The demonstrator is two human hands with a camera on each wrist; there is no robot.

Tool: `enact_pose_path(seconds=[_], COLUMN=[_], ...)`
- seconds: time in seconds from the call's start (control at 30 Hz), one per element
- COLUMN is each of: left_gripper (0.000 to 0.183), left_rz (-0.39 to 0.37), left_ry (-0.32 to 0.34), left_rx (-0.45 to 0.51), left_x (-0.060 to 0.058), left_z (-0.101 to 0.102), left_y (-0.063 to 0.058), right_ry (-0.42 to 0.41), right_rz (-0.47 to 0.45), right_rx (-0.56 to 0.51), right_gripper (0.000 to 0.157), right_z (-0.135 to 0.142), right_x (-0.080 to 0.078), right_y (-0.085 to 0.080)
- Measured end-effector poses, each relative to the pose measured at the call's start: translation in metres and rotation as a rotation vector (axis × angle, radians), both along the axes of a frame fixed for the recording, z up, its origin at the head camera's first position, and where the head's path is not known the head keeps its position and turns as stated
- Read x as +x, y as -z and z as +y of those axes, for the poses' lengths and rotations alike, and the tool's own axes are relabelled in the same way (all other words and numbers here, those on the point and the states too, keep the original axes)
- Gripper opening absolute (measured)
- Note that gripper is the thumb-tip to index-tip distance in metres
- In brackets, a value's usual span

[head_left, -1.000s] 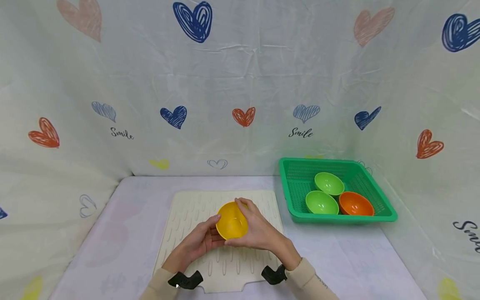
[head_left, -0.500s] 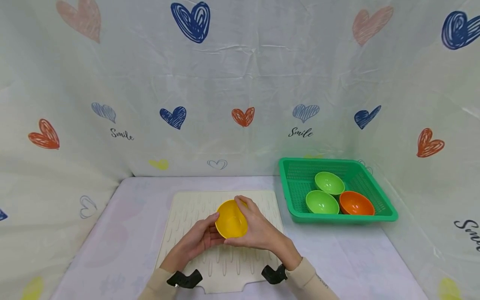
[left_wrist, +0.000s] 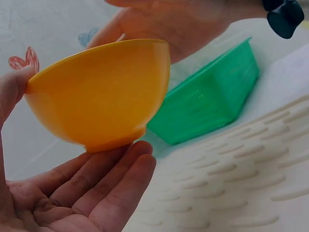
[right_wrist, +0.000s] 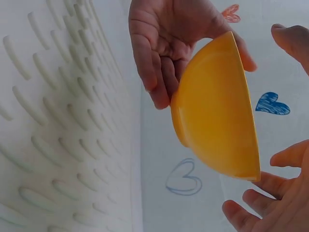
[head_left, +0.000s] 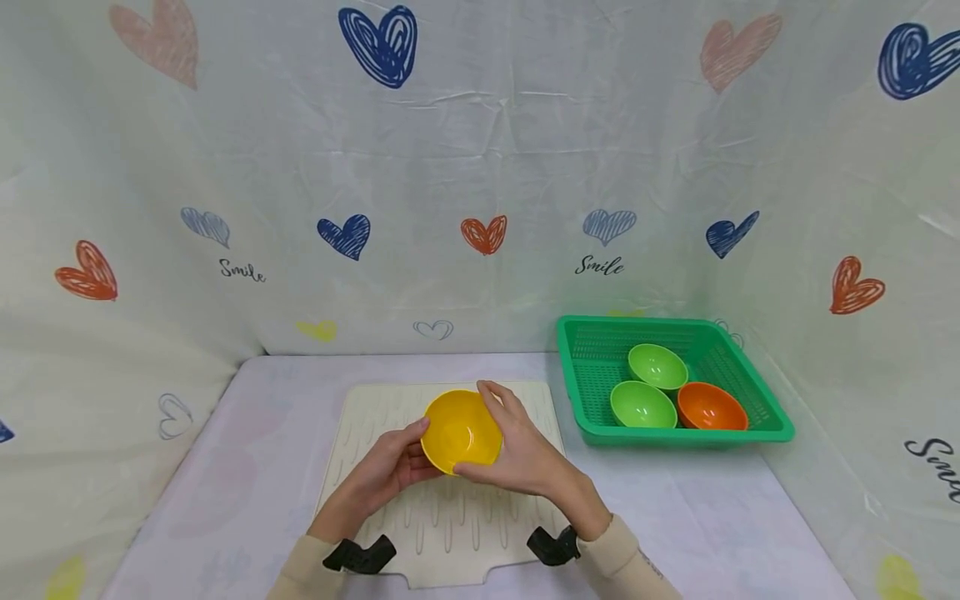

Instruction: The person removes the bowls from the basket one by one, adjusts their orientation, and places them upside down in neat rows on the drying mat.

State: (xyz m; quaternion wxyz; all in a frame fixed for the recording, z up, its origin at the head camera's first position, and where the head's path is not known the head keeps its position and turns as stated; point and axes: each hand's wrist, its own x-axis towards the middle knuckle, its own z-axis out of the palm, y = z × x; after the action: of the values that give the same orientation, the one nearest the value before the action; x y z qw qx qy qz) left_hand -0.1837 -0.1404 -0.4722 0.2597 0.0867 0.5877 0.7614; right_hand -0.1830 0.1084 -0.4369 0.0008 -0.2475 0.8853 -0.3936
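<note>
In the head view a yellow bowl (head_left: 459, 429) is held up over the cream ridged board, its inside facing the head camera. My left hand (head_left: 393, 467) grips it from the left. The left wrist view shows the left thumb (left_wrist: 14, 89) at the rim and the fingers (left_wrist: 120, 186) stretched beneath the foot. On the bowl's other side is my right hand (head_left: 525, 450), fingers spread. In the right wrist view its fingertips (right_wrist: 268, 183) meet the rim, while the thumb (right_wrist: 292, 43) stands off above the bowl's mouth.
The cream ridged board (head_left: 442, 542) lies on a pale cloth-covered table (head_left: 240, 467). At the back right stands a green basket (head_left: 592, 433) with two light green bowls (head_left: 643, 405) and an orange bowl (head_left: 711, 407) inside. A heart-printed curtain (head_left: 420, 167) encloses the back and sides.
The yellow bowl has shifted slightly up and left in the head view and looks larger. The right hand has spread wider around it, and the left hand has moved along with the bowl.
</note>
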Motion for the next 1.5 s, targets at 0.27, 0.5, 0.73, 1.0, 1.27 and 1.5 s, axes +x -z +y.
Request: enact_pose_path(seconds=[0.27, 0.5, 0.73, 1.0, 1.27, 1.5], left_gripper=[0.056, 0.055, 0.059, 0.072, 0.079, 0.081], left_rz=[0.111, 0.175, 0.264, 0.516, 1.114, 1.296], left_ry=[-0.033, -0.117, -0.208, -0.272, -0.290, -0.204], left_rx=[-0.068, -0.162, -0.284, -0.445, -0.669, -0.672], left_x=[0.002, 0.004, 0.007, 0.015, 0.019, 0.022], left_z=[-0.011, -0.016, -0.016, -0.010, -0.003, 0.001], left_y=[-0.019, -0.030, -0.033, -0.035, -0.030, -0.020], right_ry=[0.035, 0.031, 0.048, 0.060, 0.012, -0.093], right_rz=[-0.013, 0.006, 0.002, -0.013, -0.121, -0.176], right_rx=[-0.045, -0.064, -0.078, -0.080, -0.037, 0.036], right_gripper=[0.109, 0.108, 0.109, 0.116, 0.132, 0.138], right_z=[0.006, 0.010, 0.011, 0.011, 0.012, 0.011], right_x=[-0.001, -0.003, -0.003, -0.005, -0.007, -0.007], right_y=[-0.006, -0.007, -0.009, -0.010, -0.007, 0.004])
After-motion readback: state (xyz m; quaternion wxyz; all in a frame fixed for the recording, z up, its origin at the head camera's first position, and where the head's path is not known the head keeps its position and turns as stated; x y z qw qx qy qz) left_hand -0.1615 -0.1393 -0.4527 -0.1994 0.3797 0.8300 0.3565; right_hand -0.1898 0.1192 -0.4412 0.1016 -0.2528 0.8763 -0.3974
